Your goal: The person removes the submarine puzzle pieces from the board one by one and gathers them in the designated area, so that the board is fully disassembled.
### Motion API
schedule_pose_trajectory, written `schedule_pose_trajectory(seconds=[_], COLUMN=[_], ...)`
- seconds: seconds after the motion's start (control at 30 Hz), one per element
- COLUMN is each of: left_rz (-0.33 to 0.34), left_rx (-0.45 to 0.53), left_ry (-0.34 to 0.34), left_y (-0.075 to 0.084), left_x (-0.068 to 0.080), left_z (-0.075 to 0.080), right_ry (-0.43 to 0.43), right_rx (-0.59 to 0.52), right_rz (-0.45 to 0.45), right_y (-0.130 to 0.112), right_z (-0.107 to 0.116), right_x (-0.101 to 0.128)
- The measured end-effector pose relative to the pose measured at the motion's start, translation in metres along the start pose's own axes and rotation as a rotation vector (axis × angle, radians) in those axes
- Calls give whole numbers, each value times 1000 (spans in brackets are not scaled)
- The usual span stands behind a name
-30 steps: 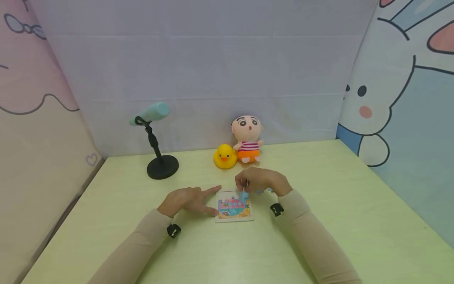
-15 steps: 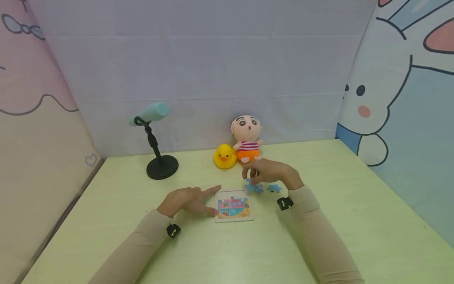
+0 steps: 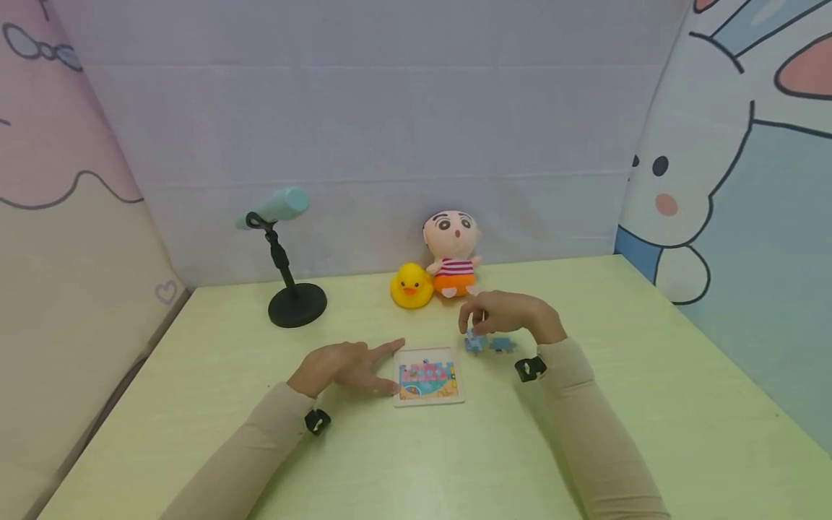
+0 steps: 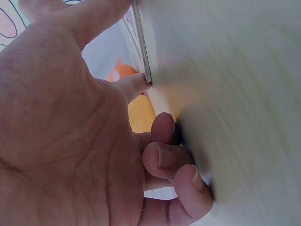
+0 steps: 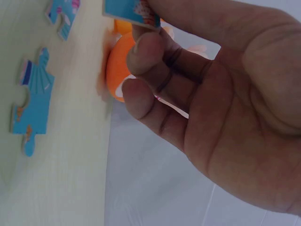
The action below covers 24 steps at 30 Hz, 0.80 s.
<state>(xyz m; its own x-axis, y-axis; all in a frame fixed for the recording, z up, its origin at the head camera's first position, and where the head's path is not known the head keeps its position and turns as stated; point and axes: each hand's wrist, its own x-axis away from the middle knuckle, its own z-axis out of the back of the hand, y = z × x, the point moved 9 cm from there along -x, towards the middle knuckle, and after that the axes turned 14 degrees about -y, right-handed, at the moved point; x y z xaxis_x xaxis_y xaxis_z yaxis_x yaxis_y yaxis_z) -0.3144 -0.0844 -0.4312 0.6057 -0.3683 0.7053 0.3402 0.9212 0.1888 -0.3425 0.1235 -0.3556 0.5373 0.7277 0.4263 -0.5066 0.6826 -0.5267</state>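
In the head view my left hand lies at the left side of a small framed jigsaw puzzle. Its index finger reaches the top left corner and its thumb touches the left edge; in the left wrist view the other fingers bend against the table. The tray's upper part shows bare, with a pink and teal picture below. To the upper right, my right hand pinches a blue puzzle piece between thumb and fingers, above the table. Beneath it lie two loose blue pieces, one with pink stripes, the other plainer.
Behind the puzzle sit a yellow rubber duck and a plush doll in orange shorts. A mint-green cylinder on a black stand is at the back left. Printed cloth walls border the pale table.
My right hand has drawn back from the puzzle's upper right corner, carrying the blue piece rightward to the loose pieces. The left hand stays in place.
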Motion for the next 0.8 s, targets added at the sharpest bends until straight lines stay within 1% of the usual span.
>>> schedule_pose_trajectory(seconds=[0.1,0.37,0.57,0.67,0.8], left_rz=[0,-4,-6,-1,-5], left_rx=[0,-6,-9,-2,5], left_ry=[-3,-3,0,-3,-9], left_y=[0,2,2,1,1], left_x=[-1,1,3,3,1], left_z=[0,1,3,3,2], right_ry=[-18,-23,-34,-55,-81], right_rx=[-11,-50,-23,-23,-60], right_rz=[-10,-54,-72,-78,-93], right_y=[8,20,27,31,39], right_z=[-1,0,-1,-2,-5], right_x=[2,8,8,7,12])
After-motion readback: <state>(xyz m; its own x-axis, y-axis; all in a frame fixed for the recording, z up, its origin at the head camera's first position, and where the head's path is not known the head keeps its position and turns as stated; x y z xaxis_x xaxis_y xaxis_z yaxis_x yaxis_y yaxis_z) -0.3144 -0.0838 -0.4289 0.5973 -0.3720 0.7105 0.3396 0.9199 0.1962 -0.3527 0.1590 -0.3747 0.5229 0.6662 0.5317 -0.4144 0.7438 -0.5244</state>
